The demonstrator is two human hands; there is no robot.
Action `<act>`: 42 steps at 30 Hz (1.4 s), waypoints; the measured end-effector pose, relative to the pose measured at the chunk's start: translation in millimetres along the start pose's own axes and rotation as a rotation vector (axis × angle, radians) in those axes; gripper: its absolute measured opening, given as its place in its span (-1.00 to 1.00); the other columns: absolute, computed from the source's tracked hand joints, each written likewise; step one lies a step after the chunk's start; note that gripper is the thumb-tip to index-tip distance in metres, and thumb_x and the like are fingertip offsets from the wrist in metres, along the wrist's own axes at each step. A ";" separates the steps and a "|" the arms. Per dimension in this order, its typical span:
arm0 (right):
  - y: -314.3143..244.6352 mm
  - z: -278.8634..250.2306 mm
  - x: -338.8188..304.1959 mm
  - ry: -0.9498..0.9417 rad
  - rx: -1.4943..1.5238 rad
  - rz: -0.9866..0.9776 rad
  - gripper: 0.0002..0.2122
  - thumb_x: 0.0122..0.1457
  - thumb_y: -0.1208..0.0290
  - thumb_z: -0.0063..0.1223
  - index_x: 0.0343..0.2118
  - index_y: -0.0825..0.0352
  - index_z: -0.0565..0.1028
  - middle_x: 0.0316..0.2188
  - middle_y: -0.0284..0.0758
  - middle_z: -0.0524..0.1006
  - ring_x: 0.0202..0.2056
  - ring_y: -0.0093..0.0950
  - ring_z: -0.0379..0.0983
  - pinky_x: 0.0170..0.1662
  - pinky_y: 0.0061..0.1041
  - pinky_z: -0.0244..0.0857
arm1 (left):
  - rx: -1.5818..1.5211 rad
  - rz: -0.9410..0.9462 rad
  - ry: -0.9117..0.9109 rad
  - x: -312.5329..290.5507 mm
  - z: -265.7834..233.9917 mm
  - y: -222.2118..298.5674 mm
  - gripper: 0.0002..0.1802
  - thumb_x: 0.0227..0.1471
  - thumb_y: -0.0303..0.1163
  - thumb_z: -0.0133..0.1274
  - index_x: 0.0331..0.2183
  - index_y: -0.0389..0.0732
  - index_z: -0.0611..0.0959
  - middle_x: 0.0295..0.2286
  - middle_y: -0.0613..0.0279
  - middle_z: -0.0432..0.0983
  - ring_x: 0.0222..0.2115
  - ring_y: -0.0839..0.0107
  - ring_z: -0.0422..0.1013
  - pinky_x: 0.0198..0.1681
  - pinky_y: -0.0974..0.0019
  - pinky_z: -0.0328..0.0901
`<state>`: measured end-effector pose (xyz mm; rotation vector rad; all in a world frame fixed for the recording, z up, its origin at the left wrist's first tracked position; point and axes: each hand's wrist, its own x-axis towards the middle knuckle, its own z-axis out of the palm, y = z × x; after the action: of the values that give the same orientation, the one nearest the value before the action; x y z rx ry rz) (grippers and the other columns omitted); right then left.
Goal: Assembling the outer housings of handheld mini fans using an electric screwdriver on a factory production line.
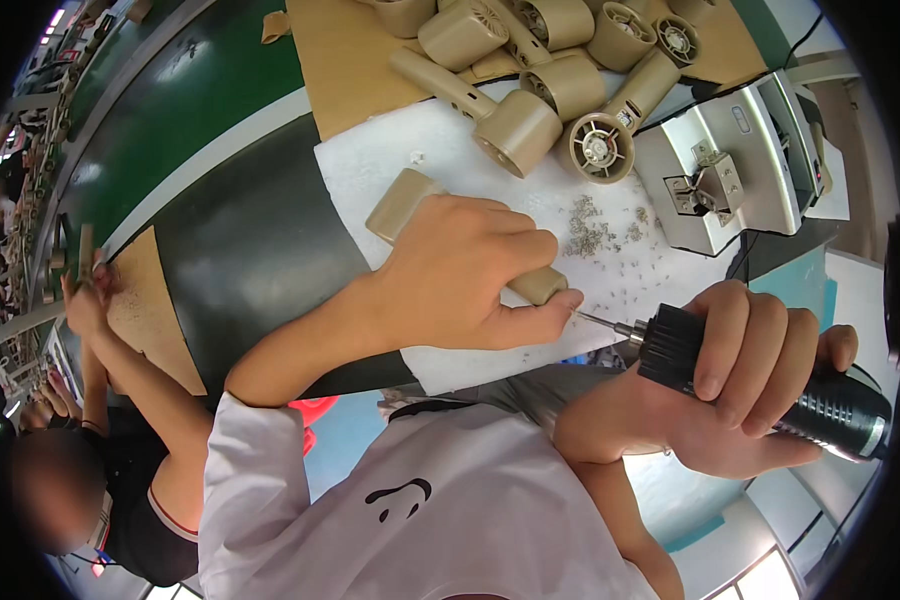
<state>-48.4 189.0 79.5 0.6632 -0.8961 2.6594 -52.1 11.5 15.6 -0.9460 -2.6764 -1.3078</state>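
My left hand (465,270) is wrapped round a beige hair dryer (402,203), whose wide head sticks out at upper left and whose handle end (538,286) points right. Most of its middle is hidden under my fingers. My right hand (745,385) grips a black electric screwdriver (672,348), with its thin bit (595,319) aimed left. The bit's tip is beside my left thumb at the handle end; whether it touches a screw I cannot tell. Small loose screws (588,230) lie scattered on the white foam sheet (370,165) beyond my hands.
Several beige hair dryers (518,130) are heaped at the back, partly on brown cardboard (335,70). A grey metal device (705,185), apparently a screw feeder, stands at the right. Left of me runs a green conveyor belt (210,90); a co-worker's arm (140,375) reaches toward it.
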 end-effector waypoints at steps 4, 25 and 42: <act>4.2 -2.3 -8.5 0.032 0.010 -0.018 -0.62 0.18 0.09 -0.21 -0.19 0.36 0.34 -0.69 -0.50 0.30 -0.68 -0.64 0.18 -0.57 -0.63 0.10 | -0.032 -0.034 0.102 -4.5 3.4 2.8 -0.72 -0.38 -0.36 0.22 -0.74 -0.17 0.40 -0.80 0.27 0.19 -0.77 0.26 0.18 -0.70 0.28 0.06; 23.7 -6.4 -12.3 -0.040 -0.061 -0.068 -0.53 0.14 -0.06 -0.02 -0.14 0.30 0.35 -0.68 -0.50 0.29 -0.66 -0.64 0.18 -0.58 -0.60 0.08 | 0.040 -0.110 0.200 0.4 12.6 5.9 -0.69 -0.40 -0.38 0.18 -0.82 -0.19 0.35 -0.86 0.22 0.16 -0.84 0.21 0.12 -0.75 0.25 0.02; 15.9 -83.6 72.9 0.332 -1.083 -0.209 -0.20 -0.04 -0.56 -0.52 -0.20 0.24 0.23 -0.69 -0.26 0.32 -0.64 -0.43 0.16 -0.52 -0.42 0.16 | -0.281 -0.192 0.284 1.8 -5.6 0.3 -0.49 0.09 -0.30 -0.15 -0.86 -0.16 0.35 -0.89 0.25 0.24 -0.87 0.24 0.18 -0.76 0.24 0.08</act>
<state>-145.5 235.6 48.6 0.0322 -1.7604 1.6277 -54.8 8.5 19.9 -0.4749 -2.4559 -1.7426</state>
